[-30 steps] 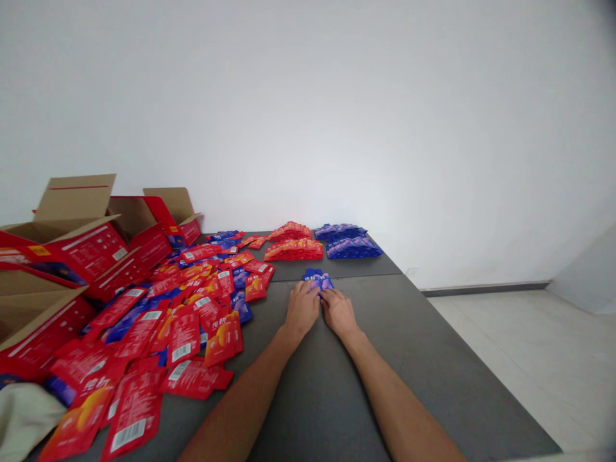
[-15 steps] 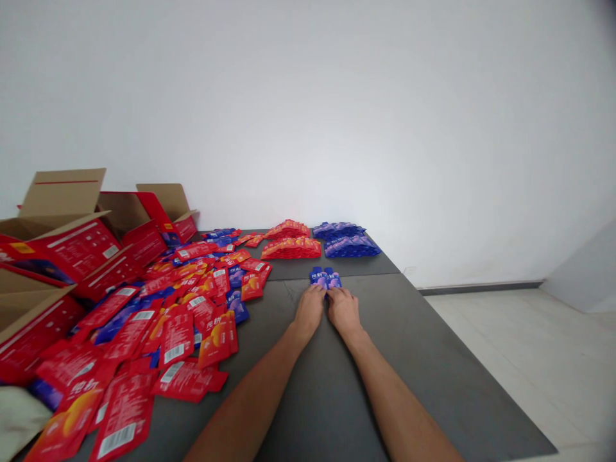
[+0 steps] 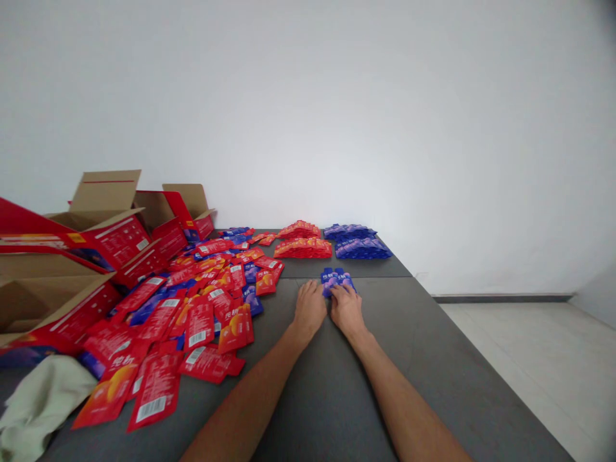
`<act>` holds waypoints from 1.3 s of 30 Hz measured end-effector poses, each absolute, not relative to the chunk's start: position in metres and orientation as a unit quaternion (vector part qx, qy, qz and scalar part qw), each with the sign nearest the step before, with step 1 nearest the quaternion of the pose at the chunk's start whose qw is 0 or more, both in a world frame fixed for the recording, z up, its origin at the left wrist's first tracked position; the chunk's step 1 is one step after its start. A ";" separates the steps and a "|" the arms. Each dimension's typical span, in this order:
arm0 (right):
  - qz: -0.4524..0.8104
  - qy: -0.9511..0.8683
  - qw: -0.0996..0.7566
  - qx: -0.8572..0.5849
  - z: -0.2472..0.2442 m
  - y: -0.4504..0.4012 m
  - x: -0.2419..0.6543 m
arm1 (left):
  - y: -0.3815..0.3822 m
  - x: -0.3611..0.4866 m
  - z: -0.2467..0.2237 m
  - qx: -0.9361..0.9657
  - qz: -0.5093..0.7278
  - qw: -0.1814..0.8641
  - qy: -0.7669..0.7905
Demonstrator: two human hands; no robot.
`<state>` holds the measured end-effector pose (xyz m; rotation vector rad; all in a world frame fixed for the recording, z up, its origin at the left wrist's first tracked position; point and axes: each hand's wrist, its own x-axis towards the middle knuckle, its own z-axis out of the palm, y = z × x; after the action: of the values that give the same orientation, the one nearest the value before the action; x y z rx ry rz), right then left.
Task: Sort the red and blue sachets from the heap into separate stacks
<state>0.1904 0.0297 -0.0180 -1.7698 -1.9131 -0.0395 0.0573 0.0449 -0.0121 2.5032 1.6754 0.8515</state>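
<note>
Two blue-purple pouches point(image 3: 330, 276) with white lettering lie side by side, overlapping, on the dark grey table. My right hand point(image 3: 347, 309) has its fingers curled over the lower end of the right-hand pouch point(image 3: 345, 279). My left hand point(image 3: 309, 307) lies palm down just left of the pair, fingers stretched forward, holding nothing. Its fingertips are close to the left pouch's edge; whether they touch it I cannot tell. The lower ends of both pouches are partly hidden by my fingers.
Loose red and blue pouches point(image 3: 199, 324) spread over the table's left side. Open cardboard boxes point(image 3: 118, 244) and a pale cloth point(image 3: 48, 398) lie beyond them to the left. Neat rows of red pouches point(image 3: 303, 248) and blue pouches point(image 3: 363, 249) stand near the wall.
My left hand has drawn slightly away from the pouches to the left. My right hand stays on them. The view has shifted a little left, bringing more of the boxes and cloth into sight.
</note>
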 end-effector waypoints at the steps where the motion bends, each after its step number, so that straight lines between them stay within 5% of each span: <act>1: -0.014 -0.717 0.264 -0.644 -0.017 0.028 0.184 | 0.041 0.048 -0.010 0.786 0.259 -0.014 0.561; 9: 0.015 -0.802 0.217 -0.557 -0.004 0.005 0.124 | 0.014 -0.029 -0.002 0.657 0.181 -0.119 0.722; 26: 0.085 -0.783 0.277 -0.550 -0.016 0.006 0.093 | 0.039 -0.083 0.002 0.646 0.171 -0.051 0.743; 39: 0.151 -0.756 0.362 -0.523 -0.009 0.002 0.092 | 0.031 -0.078 0.036 0.570 0.442 0.001 0.692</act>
<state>0.0922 0.0025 -0.0087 -1.3472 -1.9475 0.3888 -0.0778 0.0311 0.0364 1.7901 2.1726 1.3884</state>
